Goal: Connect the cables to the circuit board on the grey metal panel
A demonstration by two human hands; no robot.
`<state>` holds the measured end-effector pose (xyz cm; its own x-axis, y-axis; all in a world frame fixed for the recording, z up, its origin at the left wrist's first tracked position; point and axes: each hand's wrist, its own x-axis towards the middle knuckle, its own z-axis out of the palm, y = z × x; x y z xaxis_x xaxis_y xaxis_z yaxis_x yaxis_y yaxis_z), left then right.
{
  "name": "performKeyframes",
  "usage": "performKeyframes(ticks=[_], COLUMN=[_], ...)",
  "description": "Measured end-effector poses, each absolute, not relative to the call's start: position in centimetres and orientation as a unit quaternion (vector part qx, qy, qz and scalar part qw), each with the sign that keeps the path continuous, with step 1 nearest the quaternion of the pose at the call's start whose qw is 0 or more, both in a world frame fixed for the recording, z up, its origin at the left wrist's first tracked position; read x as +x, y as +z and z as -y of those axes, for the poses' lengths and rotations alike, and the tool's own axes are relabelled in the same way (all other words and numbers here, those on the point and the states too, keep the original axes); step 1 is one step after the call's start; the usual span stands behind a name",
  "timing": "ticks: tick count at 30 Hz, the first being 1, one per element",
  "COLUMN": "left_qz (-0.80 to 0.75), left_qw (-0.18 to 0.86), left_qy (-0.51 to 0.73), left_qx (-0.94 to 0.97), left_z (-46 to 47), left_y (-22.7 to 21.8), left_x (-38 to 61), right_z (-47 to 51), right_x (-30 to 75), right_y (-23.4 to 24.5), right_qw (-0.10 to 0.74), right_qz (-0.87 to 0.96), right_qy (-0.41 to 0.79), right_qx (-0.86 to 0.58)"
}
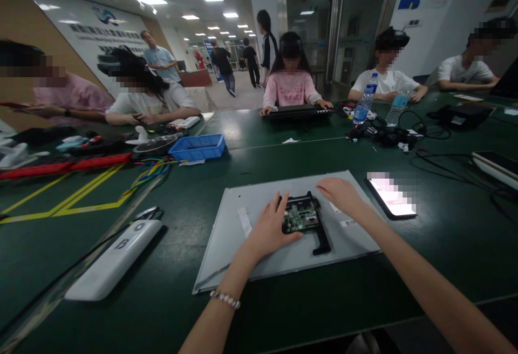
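A grey flat panel (pixel 243 246) lies face down on the dark green table in front of me. On it sits a black bracket (pixel 319 238) framing a green circuit board (pixel 301 219). My left hand (pixel 273 224) rests on the left edge of the board, fingers stretched over it and thumb along its near side. My right hand (pixel 340 192) lies on the panel just right of the bracket, fingers bent down near the bracket's far right corner. Neither hand lifts anything.
A lit phone (pixel 392 197) lies right of the panel. A white device (pixel 115 259) sits at the left. Further back are a blue tray (pixel 198 146), coloured wires (pixel 151 170), water bottles (pixel 364 106), black cables (pixel 388 135). Several people sit around the table.
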<state>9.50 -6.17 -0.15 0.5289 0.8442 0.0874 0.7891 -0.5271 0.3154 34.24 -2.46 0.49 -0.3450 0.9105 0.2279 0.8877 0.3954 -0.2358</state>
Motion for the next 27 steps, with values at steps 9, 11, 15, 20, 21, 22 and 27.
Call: performKeyframes(ticks=[9,11,15,20,21,22,27], left_qz=[-0.46,-0.46,-0.464,-0.455,-0.454,-0.455,-0.463], left_qw=[0.117,0.114,0.114,0.116,0.116,0.117,0.125], left_qy=[0.141,0.141,0.138,0.14,0.14,0.14,0.134], left_qx=[0.869,0.869,0.868,0.872,0.872,0.872,0.867], left_z=[6.1,6.1,6.1,6.2,6.2,6.2,6.1], left_y=[-0.9,-0.9,-0.9,-0.8,-0.8,-0.8,-0.9], left_x=[9.3,9.3,9.4,9.4,9.4,9.4,9.4], right_z=[1.1,1.0,0.9,1.0,1.1,1.1,1.3], right_x=[27.6,26.8,26.0,25.9,25.9,25.9,26.0], right_y=[0.7,0.4,-0.1,-0.3,-0.3,-0.3,-0.5], right_qw=[0.132,0.122,0.117,0.118,0.118,0.118,0.121], right_qz=[0.85,0.848,0.843,0.836,0.835,0.835,0.836], right_qy=[0.029,0.037,0.042,0.046,0.048,0.05,0.06], right_qx=[-0.51,-0.514,-0.523,-0.534,-0.535,-0.535,-0.532])
